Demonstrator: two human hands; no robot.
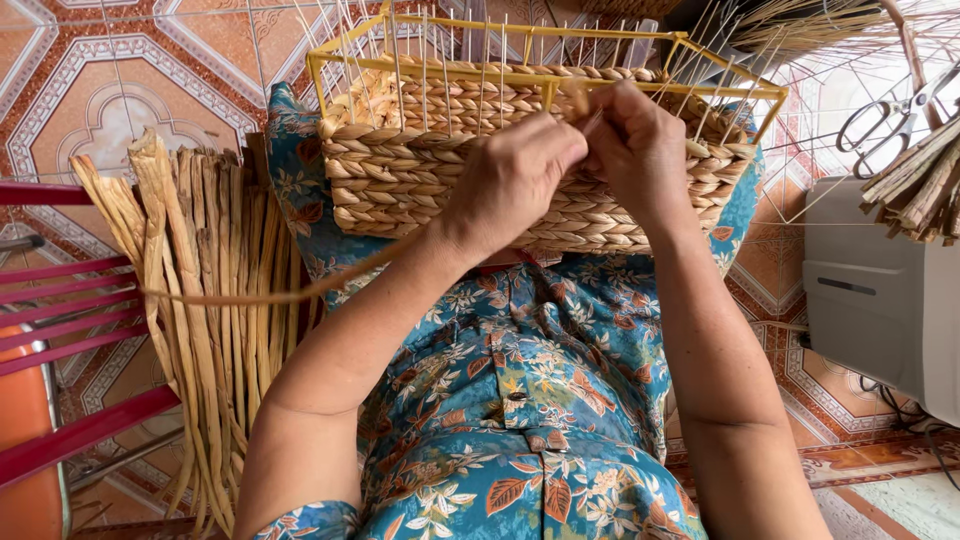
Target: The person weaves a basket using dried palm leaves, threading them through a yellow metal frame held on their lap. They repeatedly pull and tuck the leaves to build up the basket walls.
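— What is being held, and where is it kept?

— A half-woven basket (520,160) is rested on the lap, against the blue flowered dress (520,400). Its upper rim is worked by both hands: the left hand (515,180) and the right hand (640,145) are brought together at the top edge of the basket, just under the yellow wire frame (540,65).

— How are the fingers set?

— The left hand's fingers are curled in and pressed together, seemingly pinching a flat strand (290,292) that trails from the basket's front down toward the left. The right hand's fingers are bent over the rim; what is pinched beneath them cannot be told, since the tips are hidden.

— How would the basket be expected to handle?

— It is judged light and fairly stiff — the wire frame gives it shape, while the twisted, rope-like rows yield a little. It would best be gripped by the woven wall or the yellow frame, not by the thin upright wires (450,50), which look easily bent. The loose strand is judged pliable, dry and prone to splitting if folded sharply.

— And around the basket?

— To its left a bundle of dried, ribbon-like fibre (210,300) is draped over a red rail (70,290). To its right scissors (890,120) are seen above a grey box (880,290), beside more cut stalks (920,190). Patterned floor tiles (120,90) lie beneath.
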